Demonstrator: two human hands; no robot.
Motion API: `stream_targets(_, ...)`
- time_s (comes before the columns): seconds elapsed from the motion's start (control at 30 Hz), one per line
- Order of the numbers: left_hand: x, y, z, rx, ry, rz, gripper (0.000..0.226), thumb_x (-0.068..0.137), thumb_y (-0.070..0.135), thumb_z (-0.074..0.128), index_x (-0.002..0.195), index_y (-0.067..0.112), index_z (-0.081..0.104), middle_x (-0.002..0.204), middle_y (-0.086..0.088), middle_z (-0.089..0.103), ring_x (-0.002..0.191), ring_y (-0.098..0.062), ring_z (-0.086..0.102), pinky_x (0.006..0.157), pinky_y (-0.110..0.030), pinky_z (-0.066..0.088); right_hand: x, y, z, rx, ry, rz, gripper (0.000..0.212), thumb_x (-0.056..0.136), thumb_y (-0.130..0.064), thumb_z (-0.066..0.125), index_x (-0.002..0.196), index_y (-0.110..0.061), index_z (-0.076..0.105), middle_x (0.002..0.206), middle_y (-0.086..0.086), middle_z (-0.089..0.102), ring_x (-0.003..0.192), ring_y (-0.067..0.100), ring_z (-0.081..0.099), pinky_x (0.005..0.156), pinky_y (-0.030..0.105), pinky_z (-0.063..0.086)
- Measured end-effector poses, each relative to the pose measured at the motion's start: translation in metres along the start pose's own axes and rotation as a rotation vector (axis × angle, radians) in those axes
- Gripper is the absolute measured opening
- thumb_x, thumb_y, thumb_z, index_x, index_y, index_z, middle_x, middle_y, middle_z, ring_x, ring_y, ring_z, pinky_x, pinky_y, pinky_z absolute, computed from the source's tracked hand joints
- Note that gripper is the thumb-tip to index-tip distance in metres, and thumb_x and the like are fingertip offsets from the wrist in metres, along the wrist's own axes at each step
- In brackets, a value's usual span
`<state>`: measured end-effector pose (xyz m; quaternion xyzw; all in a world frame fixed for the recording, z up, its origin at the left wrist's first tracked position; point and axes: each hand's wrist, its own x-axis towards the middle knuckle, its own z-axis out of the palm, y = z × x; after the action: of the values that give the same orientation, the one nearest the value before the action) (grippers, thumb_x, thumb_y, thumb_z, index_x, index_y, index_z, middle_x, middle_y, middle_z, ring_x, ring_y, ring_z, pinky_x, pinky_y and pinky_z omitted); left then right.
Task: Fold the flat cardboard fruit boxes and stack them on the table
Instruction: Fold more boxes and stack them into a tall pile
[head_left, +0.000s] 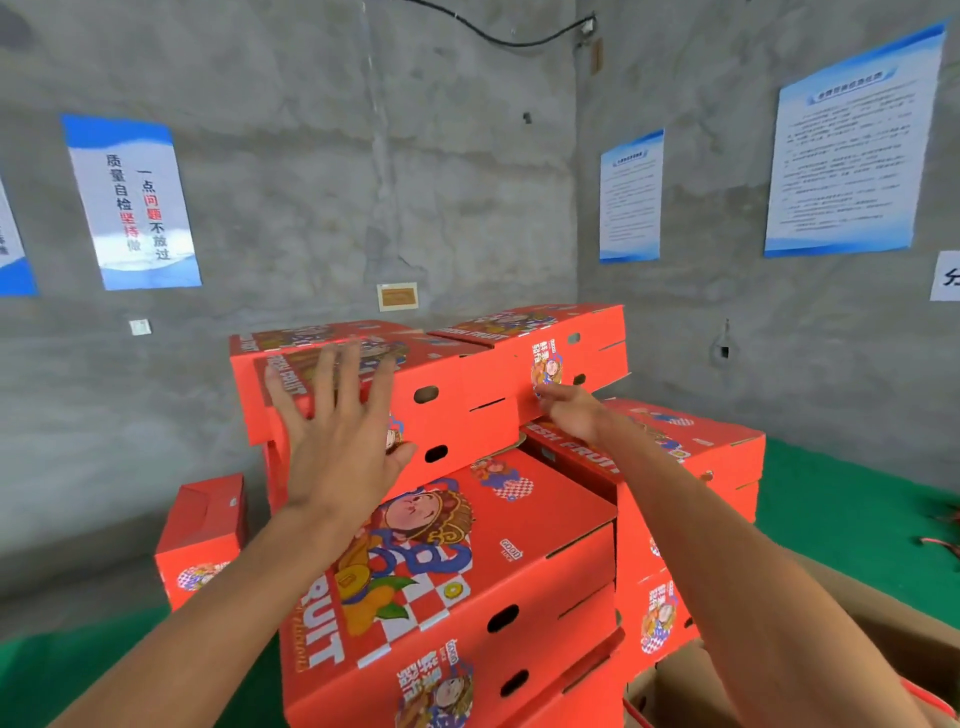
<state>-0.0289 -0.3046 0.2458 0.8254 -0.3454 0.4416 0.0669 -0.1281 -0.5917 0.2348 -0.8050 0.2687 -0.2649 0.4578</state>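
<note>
A folded red cardboard fruit box (395, 387) sits atop the tall rear stack (363, 467) of identical printed boxes. The left hand (337, 441) lies flat against its near face, fingers straight and spread; the right hand (569, 410) touches its lower right edge — whether those fingers pinch the card cannot be told. A lower stack (457, 587) stands nearer. Around them, rough grey concrete walls (322, 171) carry glossy blue-and-white posters (132, 202), and green matting (852, 509) covers the floor.
</note>
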Motion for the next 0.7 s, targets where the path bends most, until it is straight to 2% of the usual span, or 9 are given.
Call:
stream_targets(0.07, -0.003, -0.004, 0.001, -0.03, 0.034, 0.053, 0.097, 0.072, 0.048, 0.086, 0.152, 0.014, 0.044, 0.159, -0.021, 0.036, 0.15, -0.039, 0.029, 0.116, -0.076, 0.009, -0.008, -0.008, 0.007, 0.048, 0.098, -0.034, 0.029, 0.107, -0.003, 0.044, 0.128, 0.006, 0.063, 0.107, 0.009, 0.055, 0.092, 0.02, 0.05, 0.078, 0.022, 0.041)
stream_targets(0.13, -0.005, -0.011, 0.0, -0.091, 0.08, 0.092, 0.087, 0.076, 0.04, 0.084, 0.15, 0.014, 0.046, 0.157, -0.018, 0.039, 0.149, -0.038, 0.032, 0.118, -0.072, 0.013, -0.025, -0.022, 0.008, -0.048, 0.269, -0.128, 0.024, 0.107, -0.013, 0.047, 0.104, -0.002, 0.069, 0.09, 0.01, 0.059, 0.088, 0.021, 0.051, 0.079, 0.032, 0.041)
stream_targets(0.17, -0.006, -0.016, -0.001, -0.128, 0.098, 0.102, 0.082, 0.079, 0.038, 0.081, 0.149, 0.014, 0.046, 0.157, -0.017, 0.04, 0.149, -0.037, 0.033, 0.118, -0.071, 0.013, -0.036, -0.033, 0.01, -0.075, 0.351, -0.198, 0.025, 0.106, -0.015, 0.048, 0.101, -0.002, 0.07, 0.088, 0.01, 0.062, 0.087, 0.022, 0.053, 0.08, 0.035, 0.043)
stream_targets(0.27, -0.015, -0.033, -0.011, -0.239, 0.155, 0.119, 0.073, 0.083, 0.037, 0.076, 0.147, 0.014, 0.048, 0.157, -0.013, 0.04, 0.148, -0.033, 0.033, 0.122, -0.067, 0.007, -0.085, -0.069, 0.017, -0.048, 0.514, -0.4, 0.025, 0.105, -0.018, 0.051, 0.109, -0.005, 0.071, 0.097, 0.005, 0.071, 0.092, 0.021, 0.063, 0.088, 0.036, 0.049)
stream_targets(0.37, -0.034, -0.056, -0.028, -0.368, 0.2, 0.11, 0.068, 0.086, 0.037, 0.072, 0.146, 0.015, 0.049, 0.159, -0.008, 0.04, 0.149, -0.029, 0.032, 0.125, -0.06, 0.001, -0.143, -0.106, 0.045, 0.036, 0.605, -0.606, 0.024, 0.106, -0.024, 0.054, 0.109, -0.008, 0.072, 0.099, -0.003, 0.073, 0.093, 0.009, 0.067, 0.09, 0.028, 0.052)
stream_targets(0.43, -0.058, -0.075, -0.04, -0.45, 0.199, 0.074, 0.069, 0.085, 0.036, 0.07, 0.147, 0.016, 0.049, 0.16, -0.006, 0.038, 0.15, -0.028, 0.031, 0.125, -0.06, 0.002, -0.187, -0.127, 0.083, 0.136, 0.574, -0.696, 0.024, 0.106, -0.026, 0.055, 0.106, -0.009, 0.072, 0.097, -0.005, 0.074, 0.093, 0.003, 0.068, 0.088, 0.022, 0.052)
stream_targets(0.53, -0.112, -0.112, -0.048, -0.525, 0.199, 0.004, 0.066, 0.084, 0.035, 0.069, 0.145, 0.016, 0.051, 0.159, -0.005, 0.04, 0.148, -0.026, 0.032, 0.123, -0.062, 0.008, -0.246, -0.134, 0.166, 0.207, 0.436, -0.779, 0.02, 0.106, -0.022, 0.056, 0.102, -0.012, 0.072, 0.093, -0.006, 0.074, 0.091, 0.007, 0.07, 0.085, 0.024, 0.052)
stream_targets(0.6, -0.163, -0.146, -0.04, -0.535, 0.177, -0.054, 0.062, 0.085, 0.038, 0.066, 0.143, 0.019, 0.051, 0.156, -0.002, 0.043, 0.145, -0.025, 0.036, 0.122, -0.062, 0.013, -0.277, -0.119, 0.23, 0.204, 0.326, -0.772, 0.016, 0.104, -0.019, 0.058, 0.102, -0.014, 0.073, 0.095, -0.006, 0.076, 0.092, 0.01, 0.071, 0.085, 0.026, 0.053)
stream_targets(0.7, -0.263, -0.206, -0.008, -0.51, 0.02, -0.187, 0.062, 0.088, 0.036, 0.068, 0.145, 0.021, 0.05, 0.155, 0.0, 0.044, 0.144, -0.023, 0.039, 0.123, -0.058, 0.014, -0.311, -0.071, 0.326, 0.099, 0.133, -0.645, 0.012, 0.101, -0.014, 0.062, 0.106, -0.014, 0.073, 0.098, -0.006, 0.076, 0.093, 0.007, 0.07, 0.087, 0.028, 0.054)
